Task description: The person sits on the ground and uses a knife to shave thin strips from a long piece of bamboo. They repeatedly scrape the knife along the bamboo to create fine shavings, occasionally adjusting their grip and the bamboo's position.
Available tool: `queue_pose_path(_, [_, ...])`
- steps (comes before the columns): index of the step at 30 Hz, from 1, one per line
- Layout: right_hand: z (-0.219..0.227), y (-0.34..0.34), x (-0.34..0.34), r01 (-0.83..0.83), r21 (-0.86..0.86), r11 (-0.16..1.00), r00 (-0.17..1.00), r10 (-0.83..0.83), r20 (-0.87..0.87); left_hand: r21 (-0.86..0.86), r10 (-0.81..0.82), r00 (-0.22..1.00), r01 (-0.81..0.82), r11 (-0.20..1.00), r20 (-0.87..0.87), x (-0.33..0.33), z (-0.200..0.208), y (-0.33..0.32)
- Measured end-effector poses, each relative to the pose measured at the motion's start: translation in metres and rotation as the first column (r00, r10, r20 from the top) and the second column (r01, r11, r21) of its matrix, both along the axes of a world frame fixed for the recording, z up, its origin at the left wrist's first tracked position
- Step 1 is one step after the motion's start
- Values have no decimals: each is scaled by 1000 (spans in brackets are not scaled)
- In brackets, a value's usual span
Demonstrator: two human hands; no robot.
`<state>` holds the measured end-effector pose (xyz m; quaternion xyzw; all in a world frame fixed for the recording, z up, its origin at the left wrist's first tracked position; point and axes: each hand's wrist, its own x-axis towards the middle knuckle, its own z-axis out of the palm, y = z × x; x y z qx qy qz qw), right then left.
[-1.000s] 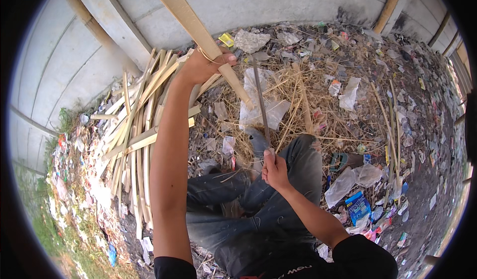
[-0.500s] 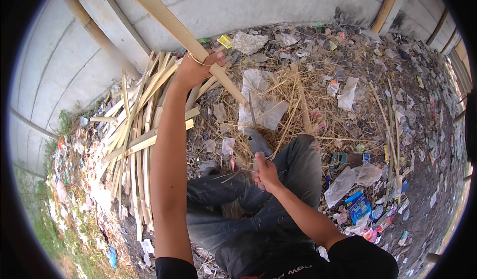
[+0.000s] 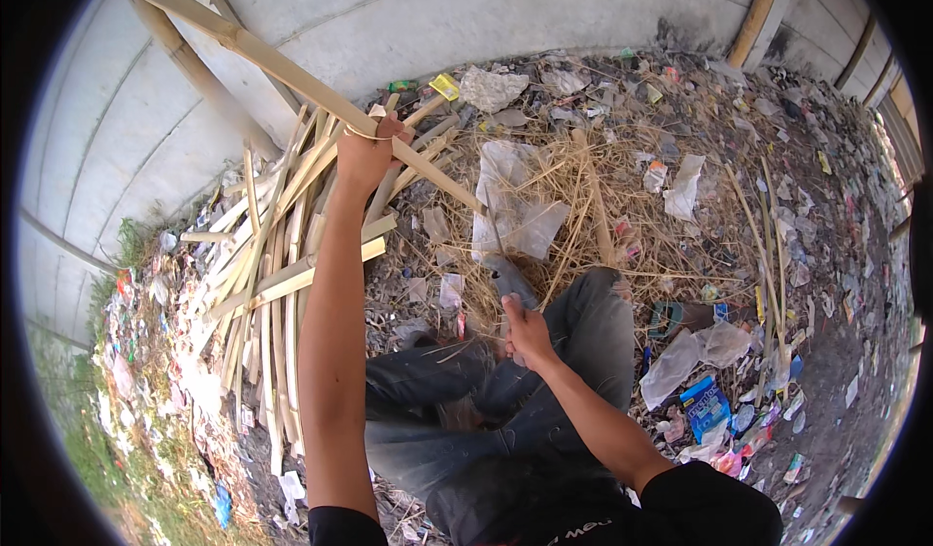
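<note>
A long bamboo strip slants from the upper left down toward the middle. My left hand is wrapped round it near its lower part, with a thin pale band at the fingers. The strip's lower end meets or nearly meets the dark blade of a knife; I cannot tell if they touch. Over my bent legs, my right hand is closed round the knife's handle, which the fingers mostly cover. Pale shavings lie on the ground around the blade.
A heap of split bamboo strips lies to the left. A concrete panel wall with posts stands at the far side. Litter covers much of the ground, including a blue packet and plastic sheets on the right. A pale sheet lies beyond the knife.
The bamboo strip has tilted flatter, its upper end swinging left and down. My left hand has moved slightly left and lower with it. My right hand stays almost where it was.
</note>
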<state>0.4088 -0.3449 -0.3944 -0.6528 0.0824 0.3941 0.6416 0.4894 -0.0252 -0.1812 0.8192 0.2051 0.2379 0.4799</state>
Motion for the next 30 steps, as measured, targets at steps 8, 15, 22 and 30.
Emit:
queue_pose_path(8, [-45, -10, 9, -74, -177, 982, 923, 134, 359, 25, -46, 999, 45, 999, 8, 10, 10, -14])
queue_pose_path(15, [46, -31, 30, -205, -182, 962, 934, 248, 257, 36, -92, 996, 91, 995, 21, 3, 8, -8])
queue_pose_path(22, [25, -56, 29, -170, -208, 963, 976, 194, 100, 31, -104, 994, 103, 994, 42, 10, 7, -16])
queue_pose_path(30, [8, -37, 32, -105, -84, 991, 992, 110, 62, 44, -81, 997, 80, 996, 18, -14, 11, -15])
